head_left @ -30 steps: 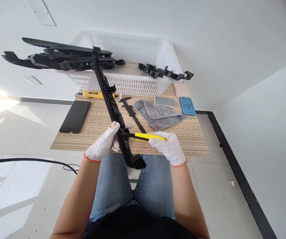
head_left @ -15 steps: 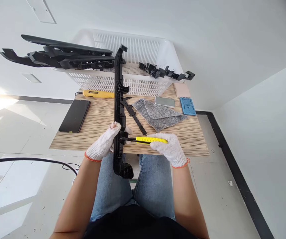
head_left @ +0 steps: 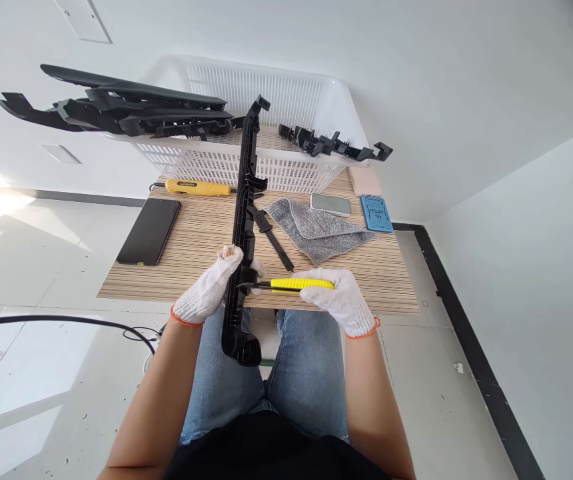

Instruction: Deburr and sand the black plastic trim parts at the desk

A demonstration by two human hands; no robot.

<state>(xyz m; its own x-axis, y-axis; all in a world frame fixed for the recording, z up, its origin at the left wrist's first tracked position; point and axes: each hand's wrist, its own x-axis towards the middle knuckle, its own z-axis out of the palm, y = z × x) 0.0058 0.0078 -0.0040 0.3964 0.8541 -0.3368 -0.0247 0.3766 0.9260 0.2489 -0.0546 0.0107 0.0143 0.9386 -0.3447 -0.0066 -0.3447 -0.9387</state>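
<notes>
My left hand [head_left: 211,283], in a white knitted glove with an orange cuff, is closed around a long black plastic trim piece [head_left: 241,230]. The piece stands lengthwise in front of me, its ribbed side showing and its lower end over my lap. My right hand [head_left: 334,295], gloved alike, grips a utility knife [head_left: 299,285] by its ribbed yellow handle. The knife's dark tip reaches left onto the piece, touching or nearly touching it just below my left thumb. The left fingertips show partly behind the piece.
A white basket [head_left: 296,167] at the back holds several black plastic parts [head_left: 131,110], some jutting left. On the wooden table [head_left: 366,280] lie a black phone [head_left: 150,232], a yellow corded tool [head_left: 197,188], a black caliper [head_left: 274,240], a grey cloth [head_left: 321,230] and a blue card-like item [head_left: 376,213].
The trim piece has tilted, its top moving right and its bottom slightly left. The knife tip has shifted slightly down with it. Both hands keep their grips.
</notes>
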